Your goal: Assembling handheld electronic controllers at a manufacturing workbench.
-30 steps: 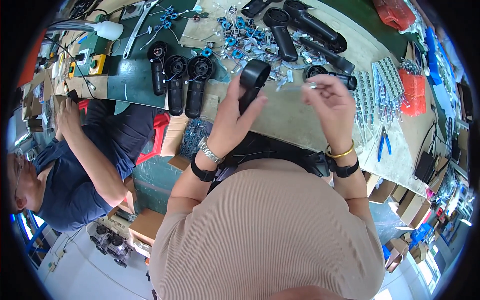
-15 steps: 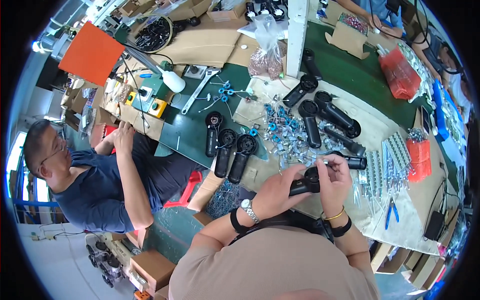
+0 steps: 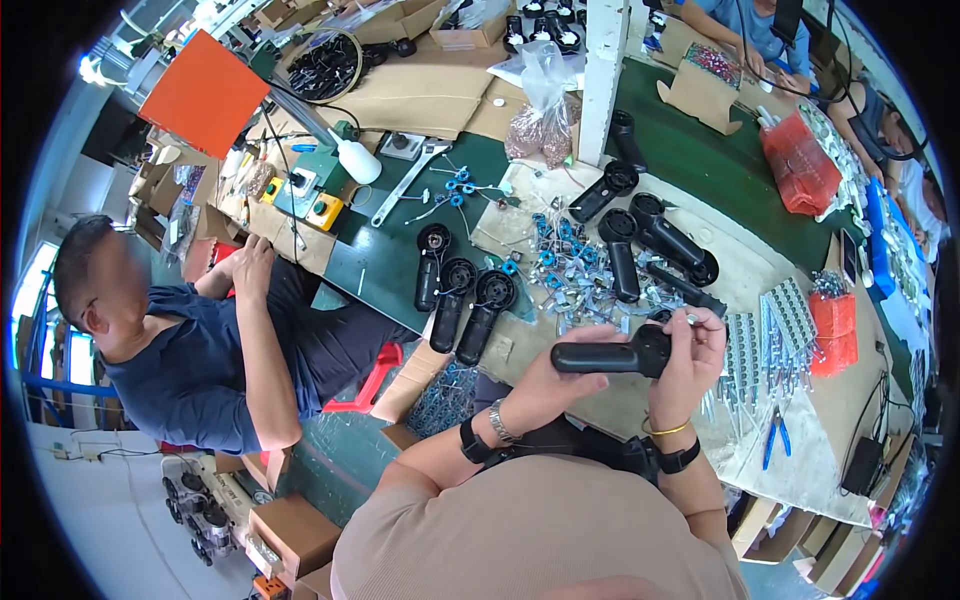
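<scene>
Black casing (image 3: 615,357): likely light, stiff, slick; hold by handle (image 3: 588,358). Left grip (image 3: 547,385) wraps it; right grip (image 3: 688,368) apparently pinches small pale piece (image 3: 692,319).

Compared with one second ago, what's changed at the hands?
The right hand has come in to the round end of the black housing, whose handle swung from pointing down the picture to pointing left. The left hand still holds it. Blue pliers lie unmoved.

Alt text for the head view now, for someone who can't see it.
A person's left hand holds a black, handled casing, the right hand at its round head. Beyond, small wired parts lie heaped on a workbench; blue-handled pliers lie right.
</scene>
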Motion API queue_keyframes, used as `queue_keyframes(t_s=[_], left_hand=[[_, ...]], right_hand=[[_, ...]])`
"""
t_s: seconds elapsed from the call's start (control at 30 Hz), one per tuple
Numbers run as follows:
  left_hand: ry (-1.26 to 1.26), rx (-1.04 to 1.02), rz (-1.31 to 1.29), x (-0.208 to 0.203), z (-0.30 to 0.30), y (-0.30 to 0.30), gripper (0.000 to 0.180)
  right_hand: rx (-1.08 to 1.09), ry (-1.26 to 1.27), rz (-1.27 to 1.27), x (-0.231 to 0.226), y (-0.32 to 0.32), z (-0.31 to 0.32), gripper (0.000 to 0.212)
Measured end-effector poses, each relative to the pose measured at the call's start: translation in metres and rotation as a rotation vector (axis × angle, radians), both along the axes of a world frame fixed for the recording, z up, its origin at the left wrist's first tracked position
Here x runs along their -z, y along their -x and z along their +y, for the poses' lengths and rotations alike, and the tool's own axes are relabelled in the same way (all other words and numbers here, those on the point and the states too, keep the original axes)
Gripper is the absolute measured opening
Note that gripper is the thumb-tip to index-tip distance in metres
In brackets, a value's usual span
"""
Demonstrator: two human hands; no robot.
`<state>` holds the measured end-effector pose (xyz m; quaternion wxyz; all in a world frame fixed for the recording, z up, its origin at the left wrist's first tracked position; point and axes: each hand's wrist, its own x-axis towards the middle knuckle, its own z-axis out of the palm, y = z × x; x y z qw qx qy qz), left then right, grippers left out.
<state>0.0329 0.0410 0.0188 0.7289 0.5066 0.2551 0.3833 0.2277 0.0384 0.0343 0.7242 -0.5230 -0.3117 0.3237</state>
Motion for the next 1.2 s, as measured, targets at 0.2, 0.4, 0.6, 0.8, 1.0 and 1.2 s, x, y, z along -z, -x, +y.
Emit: queue_keyframes(t_s=[0.2, 0.4, 0.6, 0.8, 1.0, 1.2], left_hand=[[0.395, -0.051, -0.263, 0.006, -0.014, -0.009, 0.056], [0.431, -0.236, -0.278, 0.007, -0.002, 0.014, 0.043], [0.383, -0.413, -0.290, -0.015, 0.011, 0.039, 0.041], [0.422, -0.397, -0.270, 0.001, 0.002, 0.033, 0.043], [0.438, -0.314, -0.264, 0.000, -0.002, 0.030, 0.043], [0.452, -0.323, -0.281, 0.002, -0.003, 0.027, 0.042]], right_hand=[[-0.092, -0.131, -0.118, -0.004, 0.034, -0.016, 0.014], [-0.154, -0.185, -0.467, -0.001, 0.025, -0.018, 0.018], [-0.187, -0.322, -0.731, -0.015, 0.012, -0.018, 0.027], [-0.290, -0.370, -0.945, -0.019, 0.010, -0.025, 0.028], [-0.304, -0.352, -1.062, -0.021, 0.012, -0.026, 0.028], [-0.313, -0.358, -1.130, -0.019, 0.012, -0.024, 0.028]])
